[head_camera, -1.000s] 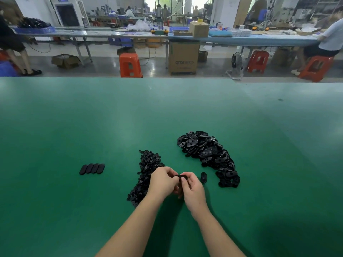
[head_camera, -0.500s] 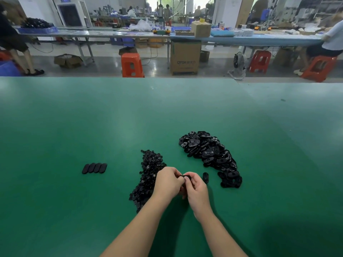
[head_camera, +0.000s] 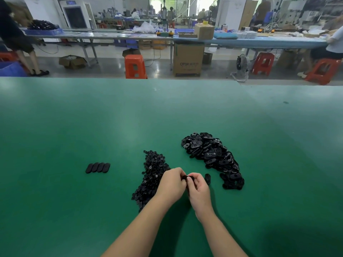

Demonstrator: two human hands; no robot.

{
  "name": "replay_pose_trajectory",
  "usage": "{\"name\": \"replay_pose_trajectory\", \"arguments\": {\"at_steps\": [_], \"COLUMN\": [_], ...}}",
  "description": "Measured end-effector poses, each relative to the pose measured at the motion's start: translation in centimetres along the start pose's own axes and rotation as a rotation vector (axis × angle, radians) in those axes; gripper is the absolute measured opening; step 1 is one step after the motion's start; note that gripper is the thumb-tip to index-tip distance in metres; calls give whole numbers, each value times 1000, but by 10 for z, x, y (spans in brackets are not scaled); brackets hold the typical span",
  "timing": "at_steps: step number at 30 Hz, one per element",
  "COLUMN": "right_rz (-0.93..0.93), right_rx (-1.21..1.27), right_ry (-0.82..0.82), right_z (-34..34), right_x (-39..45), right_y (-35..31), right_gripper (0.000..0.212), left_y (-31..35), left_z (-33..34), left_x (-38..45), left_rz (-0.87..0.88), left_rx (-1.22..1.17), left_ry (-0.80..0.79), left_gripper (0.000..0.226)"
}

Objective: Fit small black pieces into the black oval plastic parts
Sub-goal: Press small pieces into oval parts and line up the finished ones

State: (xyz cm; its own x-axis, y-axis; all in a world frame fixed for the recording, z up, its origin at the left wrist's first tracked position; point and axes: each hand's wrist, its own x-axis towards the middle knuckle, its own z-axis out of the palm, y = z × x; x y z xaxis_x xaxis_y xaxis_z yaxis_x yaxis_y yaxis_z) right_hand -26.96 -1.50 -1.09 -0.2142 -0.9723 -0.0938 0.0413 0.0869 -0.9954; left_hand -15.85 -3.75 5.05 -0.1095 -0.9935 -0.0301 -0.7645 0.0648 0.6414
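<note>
My left hand (head_camera: 172, 184) and my right hand (head_camera: 197, 190) meet over the green table, fingers curled round one black oval part (head_camera: 185, 177) pinched between them; most of it is hidden. A heap of small black pieces (head_camera: 153, 171) lies just left of my hands. To the right spreads a heap of black oval parts (head_camera: 211, 156). One single oval part (head_camera: 207, 178) lies beside my right hand. Several oval parts in a row (head_camera: 98, 167) lie at the left.
The green table (head_camera: 74, 127) stretches wide on all sides, its far edge at the aisle. Beyond it stand orange stools (head_camera: 135, 66), a cardboard box (head_camera: 187, 59), long benches and seated people.
Both hands have stayed together on the same oval part between the two heaps, with only small finger shifts. The heaps and the row have not moved.
</note>
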Motion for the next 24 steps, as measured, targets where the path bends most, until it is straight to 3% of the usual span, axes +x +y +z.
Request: {"name": "replay_pose_trajectory", "arguments": {"at_steps": [6, 9, 17, 24], "right_rz": [33, 19, -6, -22], "right_rx": [23, 26, -86, -132], "right_ry": [-31, -28, -81, -91], "right_z": [-1, 1, 1, 3], "right_x": [0, -2, -7, -7], "right_y": [-1, -3, -6, -9], "right_gripper": [13, 12, 12, 12], "left_y": [-6, -15, -105, -176], "left_z": [-1, -9, -67, -89], "left_x": [-3, -5, 0, -19], "left_rz": [202, 249, -277, -501], "left_rx": [266, 428, 326, 350], "left_ry": [4, 95, 406, 421], "left_gripper": [20, 20, 22, 29]}}
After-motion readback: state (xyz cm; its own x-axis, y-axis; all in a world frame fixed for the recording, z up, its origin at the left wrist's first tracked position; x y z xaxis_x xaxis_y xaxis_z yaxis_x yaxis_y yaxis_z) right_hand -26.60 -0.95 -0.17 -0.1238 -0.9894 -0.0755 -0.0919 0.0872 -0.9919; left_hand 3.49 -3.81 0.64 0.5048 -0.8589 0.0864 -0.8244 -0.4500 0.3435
